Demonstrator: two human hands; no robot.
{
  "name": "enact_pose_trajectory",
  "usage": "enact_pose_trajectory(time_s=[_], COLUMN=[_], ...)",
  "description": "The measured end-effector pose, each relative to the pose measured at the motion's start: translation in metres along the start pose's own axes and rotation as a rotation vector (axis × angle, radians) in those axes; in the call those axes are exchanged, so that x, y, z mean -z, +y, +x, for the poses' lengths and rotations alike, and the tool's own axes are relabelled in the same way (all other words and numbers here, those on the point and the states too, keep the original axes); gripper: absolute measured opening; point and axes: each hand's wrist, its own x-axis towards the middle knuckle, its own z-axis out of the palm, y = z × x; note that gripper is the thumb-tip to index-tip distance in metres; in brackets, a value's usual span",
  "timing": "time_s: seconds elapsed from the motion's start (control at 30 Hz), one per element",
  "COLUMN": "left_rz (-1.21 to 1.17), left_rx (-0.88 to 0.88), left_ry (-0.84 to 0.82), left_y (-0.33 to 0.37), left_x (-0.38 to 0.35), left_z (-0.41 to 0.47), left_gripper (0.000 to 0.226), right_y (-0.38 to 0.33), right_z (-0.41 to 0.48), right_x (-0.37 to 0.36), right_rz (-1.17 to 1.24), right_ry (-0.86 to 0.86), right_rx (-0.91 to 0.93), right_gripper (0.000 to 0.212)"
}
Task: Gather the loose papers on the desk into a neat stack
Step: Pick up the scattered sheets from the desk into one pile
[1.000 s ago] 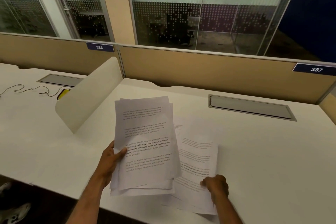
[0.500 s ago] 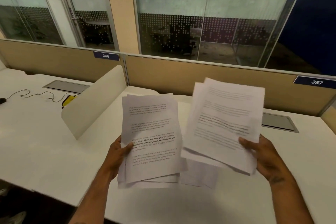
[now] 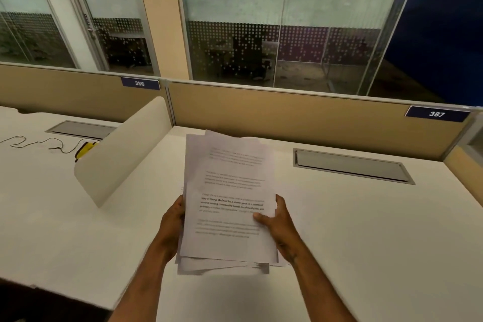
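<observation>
Two bare forearms coming up from the bottom edge of the frame, no sleeves, no watch, no bands, no rings visible. Left hand (image 3: pixel 173 219), lower centre-left: bare, only knuckles & back of hand showing, fingers mostly hidden. Right hand (image 3: pixel 277 219), lower centre-right: bare, thumb w/ short plain nail on show. Right forearm has a small dark mark near the wrist, maybe a tattoo, too blurred to read. Nothing worn on either arm as far as the bottom edge.
</observation>
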Motion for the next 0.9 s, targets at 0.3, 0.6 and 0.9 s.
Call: enact_pose_trajectory(time_s=[0.3,0.6,0.9], left_rz=[0.087,0.097,0.08], left_rx=[-0.048,-0.044,-0.044], left_ry=[0.031,0.105,0.165], left_y=[-0.012,-0.008,-0.011], left_x=[0.025,0.057,0.073], left_z=[-0.002,0.001,-0.006], left_gripper=[0.041,0.044,0.041], right_y=[0.018,0.095,0.099], right_z=[0.013,0.027,0.051], right_x=[-0.004,0.06,0.07], right_rz=[-0.111,-0.845,-0.486], right_ry=[0.128,0.548,0.632], right_rx=[-0.044,-0.55,-0.648], right_gripper=[0.058,0.072,0.036])
